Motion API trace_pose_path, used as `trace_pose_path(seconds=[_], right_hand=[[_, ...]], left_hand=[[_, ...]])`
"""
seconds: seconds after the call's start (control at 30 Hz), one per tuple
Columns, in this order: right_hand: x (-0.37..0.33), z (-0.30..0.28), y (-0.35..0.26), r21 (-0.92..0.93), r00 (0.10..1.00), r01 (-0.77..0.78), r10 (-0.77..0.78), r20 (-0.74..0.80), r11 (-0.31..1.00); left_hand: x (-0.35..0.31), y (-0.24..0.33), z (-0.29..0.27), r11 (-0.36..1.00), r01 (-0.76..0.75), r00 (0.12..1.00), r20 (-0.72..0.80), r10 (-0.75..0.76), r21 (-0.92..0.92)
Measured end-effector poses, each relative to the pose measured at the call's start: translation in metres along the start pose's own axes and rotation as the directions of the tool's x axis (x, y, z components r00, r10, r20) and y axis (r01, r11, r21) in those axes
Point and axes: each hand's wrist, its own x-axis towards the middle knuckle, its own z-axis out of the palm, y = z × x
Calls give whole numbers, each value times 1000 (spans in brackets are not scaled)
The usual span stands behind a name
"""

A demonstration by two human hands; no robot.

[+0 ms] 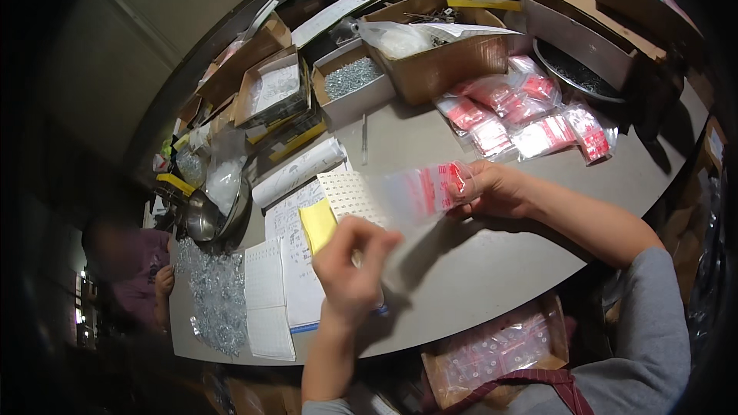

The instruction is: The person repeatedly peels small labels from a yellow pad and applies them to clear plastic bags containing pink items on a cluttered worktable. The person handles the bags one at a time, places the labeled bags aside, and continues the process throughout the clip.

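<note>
Right of centre in the frame, the right hand (496, 190)'s grip pinches the edge of a flat, clear plastic bag with red printing (415, 192), which spans the centre above the grey worktop (492, 261). At lower centre, the blurred left hand (354, 265) has curled fingers; whether its grip pinches anything, I cannot tell. Just above it show a cream sheet of small labels (352, 194) and yellow paper (316, 224).

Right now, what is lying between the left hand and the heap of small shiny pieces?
The head view shows three things from the left hand towards the heap: a yellow paper beside the hand, a handwritten page, then a gridded white sheet.
</note>
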Motion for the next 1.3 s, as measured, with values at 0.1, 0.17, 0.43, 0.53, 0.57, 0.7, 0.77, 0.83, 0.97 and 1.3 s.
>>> trace_pose_path(seconds=[0.1,0.17,0.43,0.53,0.57,0.7,0.77,0.83,0.97,1.3], right_hand=[[7,-1,2,-2,999,-6,6,41,1000],[3,-3,0,-22,999,5,-4,44,1000],[-4,19,-9,-108,994,63,-72,-79,992],[-4,23,-9,-188,989,47,-71,-126,981],[-3,20,-7,-190,991,56,-77,-106,980],[-3,12,-5,-179,993,49,-67,-94,983],[-4,16,-7,-171,994,51,-67,-88,984],[-4,14,-5,-159,994,45,-60,-89,986],[-5,14,-6,-165,995,42,-57,-85,985],[-10,19,0,-271,995,72,-88,-49,960]], left_hand=[[3,3,-2,981,68,997,-21,-73,-180],[6,-7,-9,903,193,974,-39,-225,-383],[12,-1,3,994,87,990,-113,-80,61],[10,-6,5,973,152,983,-128,-130,177],[10,-7,5,970,178,979,-133,-157,166],[7,-10,9,984,178,981,-75,-178,-1],[4,-13,11,988,154,985,-78,-153,8],[4,-14,11,990,138,989,-61,-137,22],[3,-9,11,979,205,978,-35,-206,-8],[5,-8,13,846,497,868,95,-488,-194]])
